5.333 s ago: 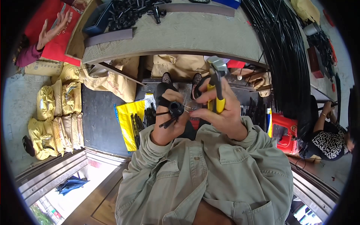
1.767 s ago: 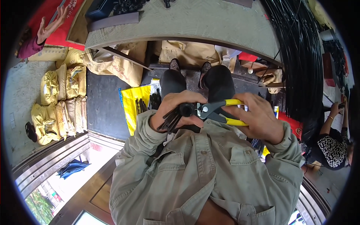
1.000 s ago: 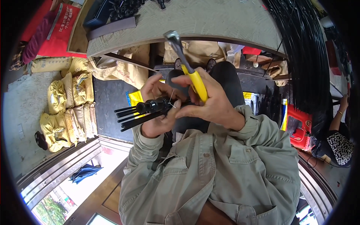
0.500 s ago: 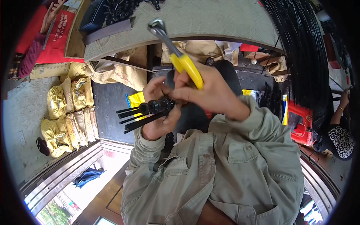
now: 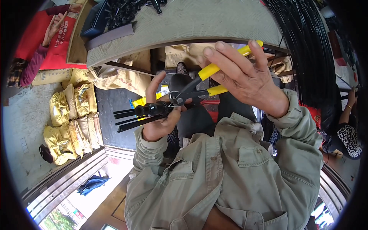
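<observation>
My left hand (image 5: 163,124) is wrapped round a bundle of thin black rods (image 5: 129,123) and a black ribbed tubular hub (image 5: 151,109), with its index finger raised. The rods point left, and their other ends are hidden behind the hand and the tool. In my right hand (image 5: 247,82) is a pair of pincers (image 5: 188,91) with yellow handles, spread apart. One handle lies under the fingers, the other by the palm. The metal jaws meet the right end of the hub, beside a thin bit of wire. Whether the jaws grip the wire, I cannot tell.
A worktop (image 5: 199,23) spans the far side, with small black parts (image 5: 122,11) and a blue bin (image 5: 95,19). Long black rods (image 5: 306,50) hang at the right. Yellow sacks (image 5: 63,138) stand at left. Another person's hand (image 5: 53,28) shows far left, another person's arm (image 5: 347,109) far right.
The pincers have swung from pointing up and away to pointing left, their jaws now at the hub. My right hand has moved right and its fingers have spread along the handles.
</observation>
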Demonstrator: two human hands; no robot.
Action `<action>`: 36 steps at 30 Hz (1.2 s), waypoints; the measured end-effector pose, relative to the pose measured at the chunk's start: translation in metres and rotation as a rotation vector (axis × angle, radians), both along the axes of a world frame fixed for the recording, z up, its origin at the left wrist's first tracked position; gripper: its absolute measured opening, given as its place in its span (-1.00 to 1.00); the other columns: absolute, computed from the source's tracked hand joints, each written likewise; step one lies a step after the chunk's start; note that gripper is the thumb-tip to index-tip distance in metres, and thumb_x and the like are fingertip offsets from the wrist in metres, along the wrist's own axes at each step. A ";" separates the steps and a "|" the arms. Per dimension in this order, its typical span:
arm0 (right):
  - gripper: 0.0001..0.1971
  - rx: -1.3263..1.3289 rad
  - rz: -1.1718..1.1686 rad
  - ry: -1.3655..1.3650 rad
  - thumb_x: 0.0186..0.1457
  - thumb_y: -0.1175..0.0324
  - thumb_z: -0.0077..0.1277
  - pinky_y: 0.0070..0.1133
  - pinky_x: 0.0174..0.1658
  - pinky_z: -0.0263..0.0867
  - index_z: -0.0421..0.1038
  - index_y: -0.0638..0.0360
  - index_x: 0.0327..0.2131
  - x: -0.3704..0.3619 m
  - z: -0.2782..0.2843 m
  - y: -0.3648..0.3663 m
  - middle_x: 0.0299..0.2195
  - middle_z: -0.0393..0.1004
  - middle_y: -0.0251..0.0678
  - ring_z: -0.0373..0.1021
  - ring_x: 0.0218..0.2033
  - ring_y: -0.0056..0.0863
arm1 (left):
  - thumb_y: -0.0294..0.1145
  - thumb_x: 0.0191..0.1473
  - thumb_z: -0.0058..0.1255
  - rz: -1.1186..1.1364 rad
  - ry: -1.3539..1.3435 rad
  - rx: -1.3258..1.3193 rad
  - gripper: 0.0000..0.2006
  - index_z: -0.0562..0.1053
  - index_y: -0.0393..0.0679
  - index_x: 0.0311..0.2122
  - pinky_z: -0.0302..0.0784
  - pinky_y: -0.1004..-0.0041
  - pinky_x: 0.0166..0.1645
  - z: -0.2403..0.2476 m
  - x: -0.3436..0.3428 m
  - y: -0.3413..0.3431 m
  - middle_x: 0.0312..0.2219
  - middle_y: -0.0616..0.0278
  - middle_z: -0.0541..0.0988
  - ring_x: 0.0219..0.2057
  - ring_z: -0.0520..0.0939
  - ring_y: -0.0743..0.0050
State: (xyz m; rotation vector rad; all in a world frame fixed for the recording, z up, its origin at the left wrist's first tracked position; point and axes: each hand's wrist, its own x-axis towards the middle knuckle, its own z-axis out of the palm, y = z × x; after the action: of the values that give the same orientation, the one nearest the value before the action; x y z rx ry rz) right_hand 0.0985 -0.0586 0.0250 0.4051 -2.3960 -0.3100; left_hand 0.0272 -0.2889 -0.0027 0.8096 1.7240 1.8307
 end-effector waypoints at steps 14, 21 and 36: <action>-0.64 -0.222 -0.073 0.006 -0.08 0.29 0.01 -0.16 0.14 -0.17 0.35 -0.02 -0.12 0.021 -0.031 -0.033 0.01 0.16 -0.45 0.17 0.01 -0.58 | -0.67 -0.13 -0.16 0.070 0.037 -0.089 -0.29 -0.16 -0.28 0.14 0.43 0.60 -0.34 0.008 0.008 -0.001 -0.54 0.20 0.49 -0.52 0.50 0.57; -0.71 -0.582 0.159 -0.748 -0.11 0.45 0.01 -0.39 -0.15 0.22 0.34 0.15 -0.22 0.036 -0.003 -0.016 -0.10 0.29 -0.30 0.29 -0.12 -0.39 | -0.57 -0.15 0.03 -0.021 -0.110 0.081 -0.33 0.04 -0.30 0.10 0.37 0.64 -0.32 -0.004 0.001 -0.006 -0.52 0.29 0.48 -0.44 0.50 0.59; -0.56 -0.973 0.262 -1.351 -0.03 0.35 0.03 -0.60 -0.40 0.32 0.18 0.21 -0.06 0.040 0.036 0.017 -0.30 0.42 -0.16 0.42 -0.42 -0.40 | -0.16 -0.33 0.28 -0.144 -0.235 0.170 -0.39 0.39 -0.30 -0.13 0.28 0.48 -0.11 -0.013 -0.001 -0.014 -0.25 0.15 0.45 -0.21 0.44 0.42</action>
State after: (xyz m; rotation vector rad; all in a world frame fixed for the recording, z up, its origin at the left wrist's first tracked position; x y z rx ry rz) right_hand 0.1386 -0.0420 0.0613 0.5079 -3.1804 1.6849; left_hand 0.0260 -0.3025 -0.0159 0.7301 1.3448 1.9069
